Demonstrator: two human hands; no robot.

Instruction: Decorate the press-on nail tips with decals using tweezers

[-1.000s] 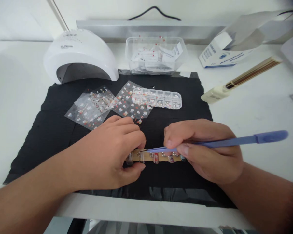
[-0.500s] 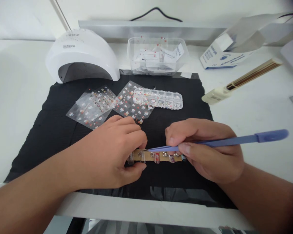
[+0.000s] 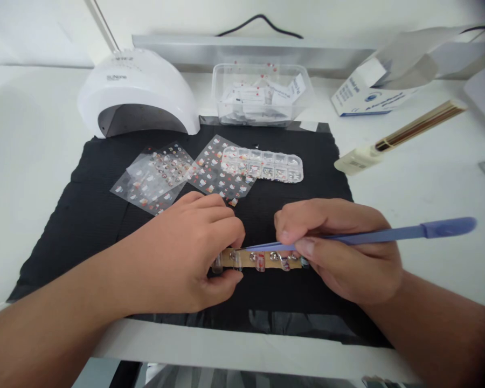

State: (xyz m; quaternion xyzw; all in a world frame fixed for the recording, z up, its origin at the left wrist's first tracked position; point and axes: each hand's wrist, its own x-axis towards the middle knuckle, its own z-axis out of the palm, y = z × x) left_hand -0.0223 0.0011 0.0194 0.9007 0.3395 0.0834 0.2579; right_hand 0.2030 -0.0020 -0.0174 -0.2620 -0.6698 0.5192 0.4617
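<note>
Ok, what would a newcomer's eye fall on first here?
Probably the hands at the centre front: the left hand at one end of a tan strip, the right hand holding a slim blue tool, its tip by the strip. Next, perhaps, the white dome at the black mat's far left corner.

The flat pale-brown strip [image 3: 246, 261] looks like bare wood, matt; the small curved nail tips [image 3: 261, 262] along it are glossy plastic, the round silvery studs [image 3: 274, 256] shiny like metal. The slender blue-violet rod-shaped tool [image 3: 392, 235] is smooth with a soft sheen. The black rectangular mat [image 3: 92, 226] looks matt and finely ribbed. At 10 o'clock, the white domed lamp [image 3: 149, 83] is smooth, glossy plastic; at 12, the clear rectangular tub [image 3: 297, 112] is shiny plastic; at 2, the blue-and-white box [image 3: 372, 99] is cardboard.
</note>
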